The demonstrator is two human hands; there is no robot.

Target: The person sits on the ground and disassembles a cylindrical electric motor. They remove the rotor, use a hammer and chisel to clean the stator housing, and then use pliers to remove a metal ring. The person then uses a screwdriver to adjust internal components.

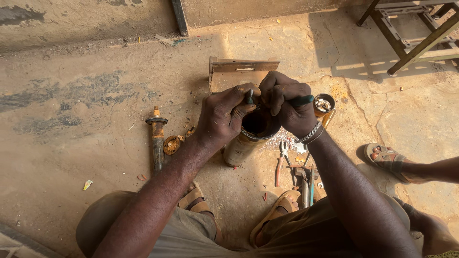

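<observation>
A rusty, grimy metal cylinder [241,145] stands tilted on the concrete floor, its open dark mouth facing up. My left hand [224,114] grips the cylinder's rim from the left, thumb and fingers at the opening. My right hand [289,106], with a metal chain bracelet on the wrist, is shut on a dark-handled tool [302,100] whose tip goes into the mouth of the cylinder. Both hands are smeared with black grease and meet over the opening.
A rusty shaft [157,138] and a round rusty part [171,144] lie to the left. Red-handled pliers [280,167] and other tools [306,184] lie by my sandalled feet. A small can [324,103], a wooden box [241,71], a metal frame [411,33] and another person's foot [387,158] are nearby.
</observation>
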